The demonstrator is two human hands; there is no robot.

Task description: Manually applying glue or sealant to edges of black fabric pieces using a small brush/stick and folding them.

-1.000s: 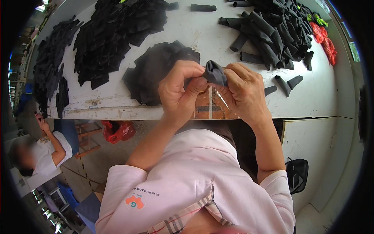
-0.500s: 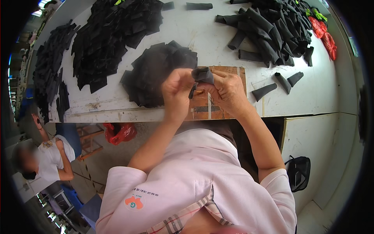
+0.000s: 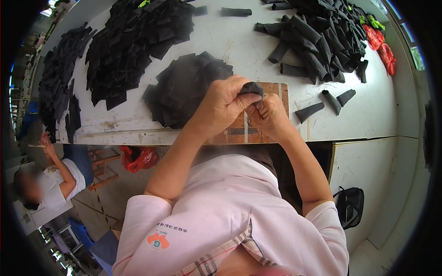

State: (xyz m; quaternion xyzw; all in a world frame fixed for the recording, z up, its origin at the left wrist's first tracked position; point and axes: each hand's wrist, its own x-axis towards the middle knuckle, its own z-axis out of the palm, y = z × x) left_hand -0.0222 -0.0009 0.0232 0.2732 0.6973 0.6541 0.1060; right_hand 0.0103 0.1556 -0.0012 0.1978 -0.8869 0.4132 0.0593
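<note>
Between my two hands is a black fabric tube (image 3: 252,88), its rolled end showing above my fingers. My left hand (image 3: 225,102) closes around its left side, with the thumb pressed on the front. Fingers of my right hand (image 3: 270,117) pinch its lower right side, and the tube's lower part is hidden. Beneath my hands lies a brown board (image 3: 235,131) with pale strips at the table's front edge. A heap of flat black fabric pieces (image 3: 182,87) sits just left of my left hand. To the right of my right hand lie several loose black tubes (image 3: 309,112).
A big pile of black tubes (image 3: 317,41) fills the back right, beside red plastic bags (image 3: 381,46). More flat black pieces (image 3: 124,50) are heaped at the back left of the white table (image 3: 258,60). Another person (image 3: 60,179) sits at far left. A black bag (image 3: 351,207) hangs at right.
My left hand has moved right and up over the tube, its thumb now across the front. My right hand has shifted slightly lower, and the tube has moved a little right.
</note>
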